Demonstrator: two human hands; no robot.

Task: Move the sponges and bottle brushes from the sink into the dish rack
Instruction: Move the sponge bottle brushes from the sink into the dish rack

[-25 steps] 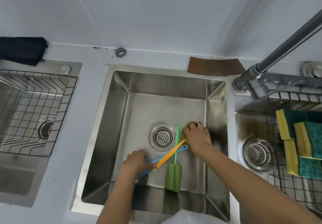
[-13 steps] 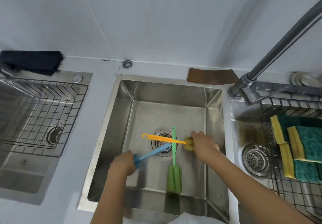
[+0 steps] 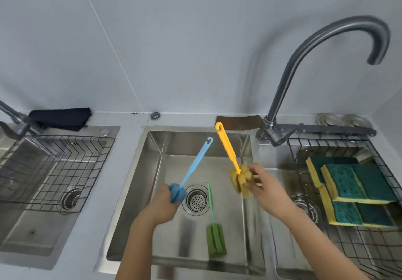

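My left hand (image 3: 162,203) grips the sponge head of a blue bottle brush (image 3: 193,166), its handle pointing up and away over the middle sink (image 3: 139,171). My right hand (image 3: 263,186) holds a yellow bottle brush (image 3: 228,149) by its sponge head, handle tilted up toward the back rim. A green bottle brush (image 3: 214,238) lies on the sink floor beside the drain (image 3: 195,200). Several yellow-and-green sponges (image 3: 352,190) lie in the wire dish rack (image 3: 326,143) over the right basin.
A tall curved faucet (image 3: 304,51) rises between the middle sink and the right rack. An empty wire rack (image 3: 71,149) sits in the left basin. A dark cloth (image 3: 61,117) and a brown pad (image 3: 238,121) lie along the back counter.
Both hands have lifted their brushes up off the sink floor, swinging the handles from flat to pointing upward. The camera view has tilted up. The green brush has stayed put.
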